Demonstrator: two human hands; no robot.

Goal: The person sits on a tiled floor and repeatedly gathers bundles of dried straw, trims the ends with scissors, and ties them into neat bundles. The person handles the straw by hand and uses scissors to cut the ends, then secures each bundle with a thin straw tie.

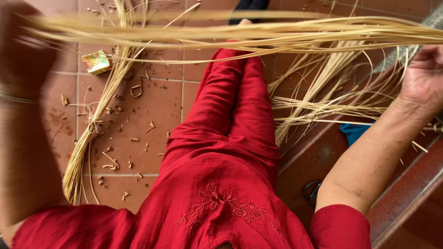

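The person is sitting on a red-brown step (406,203) with legs stretched out over the tiled floor (152,106), and is holding a long bundle of pale split straw strands (240,33) stretched crosswise above the knees. The right hand (424,76), at the right edge of the view, is gripping one end of the strands, fingers closed around them, apparently to keep them taut and level so they can be sorted or aligned. The left hand (20,50) is raised at the left edge, close to the camera and badly blurred; it is meeting the other end of the strands, but whether it is clenched on them or only brushing them cannot be told.

Below the stretched strands, a second sheaf of straw (92,129) is lying on the floor to the left of the legs, running from the far edge down toward the near left corner. More loose strands (318,106) are fanning out against the step on the right. Small chips and offcuts (110,161) are littering the tiles, and a crumpled yellow-green wrapper (96,62) is resting near the sheaf. A pair of scissors (312,190) is lying on the step beside the right elbow, and a scrap of blue cloth (354,132) is showing under the forearm. The red trousers (230,106) are sitting directly under the held strands.
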